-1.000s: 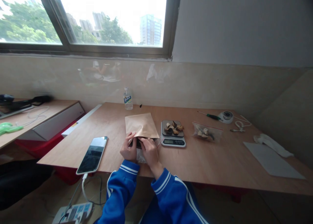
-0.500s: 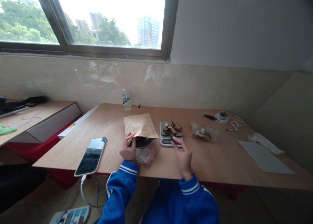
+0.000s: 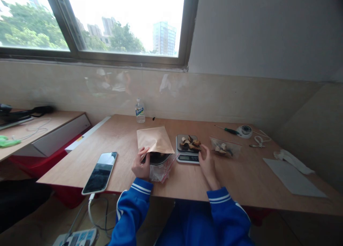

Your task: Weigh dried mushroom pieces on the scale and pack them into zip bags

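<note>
My left hand [image 3: 141,164] grips the near left edge of a brown paper bag [image 3: 155,137], thumb and fingers closed on it. The bag lies with its mouth towards me, and dark contents show inside. Under the mouth is a clear zip bag [image 3: 160,171] with a red strip. To the right, a digital kitchen scale [image 3: 184,158] carries a small heap of curled, dried brown-and-cream pieces [image 3: 189,143]. My right hand [image 3: 207,164] is at the scale's right side, fingers bent together at the heap's right edge; what lies between the fingertips is hidden.
A small zip bag [image 3: 225,148] with light pieces lies right of the scale. Further right are a screwdriver [image 3: 230,131], a white round device [image 3: 245,131] with a cable and a grey sheet [image 3: 293,178]. A phone [image 3: 100,172] lies left; a bottle [image 3: 139,112] stands behind.
My right hand has moved from in front of the scale's display to its right side, uncovering the display. My left hand keeps its grip on the paper bag. The view has shifted slightly.
</note>
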A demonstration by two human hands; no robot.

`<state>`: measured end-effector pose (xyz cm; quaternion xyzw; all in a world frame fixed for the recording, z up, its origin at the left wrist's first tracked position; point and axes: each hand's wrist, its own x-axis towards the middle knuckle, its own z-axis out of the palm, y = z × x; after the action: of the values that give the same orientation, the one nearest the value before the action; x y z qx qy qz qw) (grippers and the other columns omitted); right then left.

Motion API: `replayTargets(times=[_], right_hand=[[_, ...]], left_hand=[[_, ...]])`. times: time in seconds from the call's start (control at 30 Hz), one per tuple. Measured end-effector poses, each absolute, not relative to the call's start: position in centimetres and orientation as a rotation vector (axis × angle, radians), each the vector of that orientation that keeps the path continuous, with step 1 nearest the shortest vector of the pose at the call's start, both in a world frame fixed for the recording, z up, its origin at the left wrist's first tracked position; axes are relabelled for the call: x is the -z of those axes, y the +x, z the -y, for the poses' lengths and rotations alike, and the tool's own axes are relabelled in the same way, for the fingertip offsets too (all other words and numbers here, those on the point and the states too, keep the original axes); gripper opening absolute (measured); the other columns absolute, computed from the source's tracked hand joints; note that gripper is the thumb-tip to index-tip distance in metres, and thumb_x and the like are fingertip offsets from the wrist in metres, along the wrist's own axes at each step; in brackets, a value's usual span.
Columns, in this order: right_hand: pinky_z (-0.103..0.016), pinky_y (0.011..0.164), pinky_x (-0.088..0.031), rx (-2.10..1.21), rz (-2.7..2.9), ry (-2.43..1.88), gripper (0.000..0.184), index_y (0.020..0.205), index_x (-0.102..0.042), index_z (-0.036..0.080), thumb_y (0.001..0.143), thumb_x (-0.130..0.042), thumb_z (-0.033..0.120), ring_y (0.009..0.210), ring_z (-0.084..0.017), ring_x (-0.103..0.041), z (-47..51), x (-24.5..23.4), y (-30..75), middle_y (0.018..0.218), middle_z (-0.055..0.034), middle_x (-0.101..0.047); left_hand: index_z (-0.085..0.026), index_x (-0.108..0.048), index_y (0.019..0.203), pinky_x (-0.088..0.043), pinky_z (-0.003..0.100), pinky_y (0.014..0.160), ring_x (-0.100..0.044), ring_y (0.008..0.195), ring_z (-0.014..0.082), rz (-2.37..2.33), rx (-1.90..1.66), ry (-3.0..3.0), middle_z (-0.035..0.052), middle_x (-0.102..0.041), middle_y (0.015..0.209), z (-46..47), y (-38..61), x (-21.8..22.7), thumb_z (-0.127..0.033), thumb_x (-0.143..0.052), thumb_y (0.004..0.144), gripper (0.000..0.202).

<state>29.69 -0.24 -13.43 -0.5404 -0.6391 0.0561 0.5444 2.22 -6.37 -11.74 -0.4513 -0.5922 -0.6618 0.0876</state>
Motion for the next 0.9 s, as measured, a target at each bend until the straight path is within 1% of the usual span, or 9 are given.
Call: replayTargets(times=[0.07,0.13,0.2,0.3,0.37,0.53,0.67,0.9], right_hand=[[-0.044,0.088,-0.046,-0.027,1.556,-1.315,0.025,0.095,-0.063,0.015,0.084,-0.045,0.029,0.098,-0.025,-0.057,0.3,13.2,29.9,0.099,-0.0134,-0.061],[-0.044,0.083,-0.047,0.026,1.586,-1.349,0.025,0.084,-0.065,0.016,0.084,-0.045,0.031,0.088,-0.025,-0.057,-0.1,12.8,30.1,0.088,-0.0113,-0.058],[-0.043,0.080,-0.047,0.033,1.607,-1.359,0.027,0.085,-0.066,0.016,0.085,-0.044,0.032,0.085,-0.024,-0.056,-0.5,12.5,30.3,0.086,-0.0104,-0.057],[-0.040,0.080,-0.046,0.016,1.584,-1.349,0.028,0.097,-0.065,0.015,0.086,-0.045,0.032,0.086,-0.023,-0.057,-0.4,12.3,30.4,0.091,-0.0106,-0.058],[-0.039,0.080,-0.046,-0.006,1.538,-1.348,0.028,0.101,-0.063,0.015,0.087,-0.044,0.030,0.085,-0.022,-0.057,0.1,12.3,30.6,0.093,-0.0105,-0.060],[-0.037,0.077,-0.045,-0.062,1.480,-1.336,0.023,0.088,-0.064,0.016,0.085,-0.041,0.021,0.082,-0.022,-0.057,1.5,12.2,31.3,0.088,-0.0088,-0.061],[-0.034,0.073,-0.045,-0.138,1.511,-1.267,0.021,0.080,-0.063,0.018,0.083,-0.042,0.019,0.078,-0.020,-0.056,1.7,12.0,31.2,0.081,-0.0057,-0.060],[-0.033,0.074,-0.044,-0.121,1.613,-1.207,0.021,0.080,-0.062,0.020,0.082,-0.042,0.015,0.078,-0.019,-0.056,1.9,12.0,30.5,0.081,-0.0042,-0.061]], left_hand=[[-0.021,-0.069,0.091,-0.055,0.024,0.070,-0.068,0.093,0.0192,1.767,1.959,-1.340,0.0056,-0.072,0.101,6.4,2.2,11.8,-0.031,-0.059,0.082,0.017],[-0.021,-0.069,0.092,-0.054,0.023,0.067,-0.068,0.093,0.0190,1.772,1.947,-1.335,0.0054,-0.072,0.102,6.4,2.2,11.8,-0.030,-0.060,0.082,0.016],[-0.021,-0.069,0.092,-0.054,0.023,0.066,-0.068,0.092,0.0191,1.776,1.946,-1.329,0.0054,-0.072,0.102,6.4,2.3,11.7,-0.030,-0.060,0.082,0.016],[-0.021,-0.069,0.092,-0.054,0.024,0.067,-0.068,0.092,0.0193,1.792,1.938,-1.324,0.0054,-0.072,0.102,6.5,2.3,11.6,-0.030,-0.060,0.082,0.016],[-0.021,-0.069,0.092,-0.055,0.025,0.070,-0.069,0.091,0.0193,1.792,1.930,-1.330,0.0054,-0.072,0.101,6.5,2.3,11.5,-0.030,-0.060,0.082,0.016],[-0.021,-0.069,0.094,-0.056,0.027,0.076,-0.068,0.094,0.0192,1.793,1.968,-1.339,0.0056,-0.071,0.104,6.5,2.3,11.8,-0.030,-0.060,0.082,0.017],[-0.021,-0.068,0.096,-0.054,0.028,0.083,-0.066,0.098,0.0191,1.806,1.988,-1.333,0.0054,-0.070,0.106,6.4,2.2,11.9,-0.030,-0.060,0.082,0.018],[-0.021,-0.068,0.095,-0.054,0.029,0.083,-0.066,0.100,0.0195,1.796,1.917,-1.386,0.0047,-0.070,0.106,6.1,1.9,11.9,-0.031,-0.060,0.082,0.018]])
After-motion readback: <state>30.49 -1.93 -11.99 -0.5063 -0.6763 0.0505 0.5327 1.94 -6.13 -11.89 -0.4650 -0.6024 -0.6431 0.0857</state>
